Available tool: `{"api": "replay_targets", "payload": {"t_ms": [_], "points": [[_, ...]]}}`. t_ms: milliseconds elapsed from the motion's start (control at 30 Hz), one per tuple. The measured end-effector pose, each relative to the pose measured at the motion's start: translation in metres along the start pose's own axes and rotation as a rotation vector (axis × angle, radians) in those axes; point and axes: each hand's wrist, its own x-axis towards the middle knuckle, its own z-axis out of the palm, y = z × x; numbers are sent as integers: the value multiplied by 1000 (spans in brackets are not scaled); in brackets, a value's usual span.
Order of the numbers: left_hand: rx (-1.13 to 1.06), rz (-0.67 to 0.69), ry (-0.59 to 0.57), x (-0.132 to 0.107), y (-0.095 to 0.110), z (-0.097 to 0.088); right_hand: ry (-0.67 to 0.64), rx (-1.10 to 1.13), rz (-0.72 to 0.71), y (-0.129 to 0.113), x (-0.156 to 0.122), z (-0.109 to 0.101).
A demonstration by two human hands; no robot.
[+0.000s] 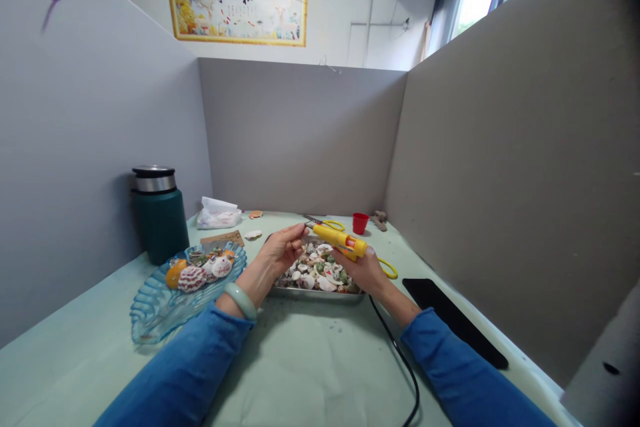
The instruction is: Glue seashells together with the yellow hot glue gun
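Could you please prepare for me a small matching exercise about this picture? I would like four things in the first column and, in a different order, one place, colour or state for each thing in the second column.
Column 1
1. Glue gun
2. Metal tray
3. Cup
4. Bottle

Column 2
A. Red on the outside
B. Full of shells
C. Standing near the left partition
D. Gripped by the right hand

Right pairs: 1-D, 2-B, 3-A, 4-C.
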Motion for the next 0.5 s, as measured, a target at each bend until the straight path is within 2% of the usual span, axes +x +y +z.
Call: {"api": "replay_targets", "payload": {"t_ms": [500], "points": [[0,-5,65,0,-2,1,19,25,13,4,0,1]]}}
